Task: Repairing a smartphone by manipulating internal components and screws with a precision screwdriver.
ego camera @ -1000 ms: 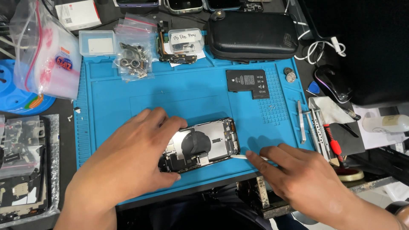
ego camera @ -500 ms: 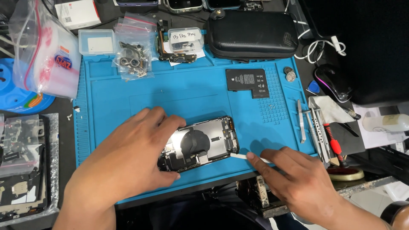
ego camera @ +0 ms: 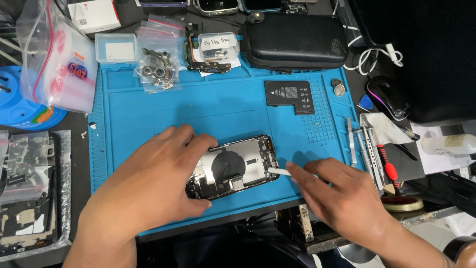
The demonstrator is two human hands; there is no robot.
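Blue work mat (ego camera: 148, 114) covers desk centre. Opened phone (ego camera: 233, 166) lies near mat's front edge, back off, silver shield, round dark coil & boards showing. Left hand (ego camera: 153, 183) clamps its left end w/ fingers & thumb. Right hand (ego camera: 337, 198) pinches thin white tool (ego camera: 278, 171), tip at phone's right edge.

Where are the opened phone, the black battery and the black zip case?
opened phone (ego camera: 238, 166): head view, its bare inner plate.
black battery (ego camera: 288, 95): head view, its flat top.
black zip case (ego camera: 295, 39): head view, its lid.
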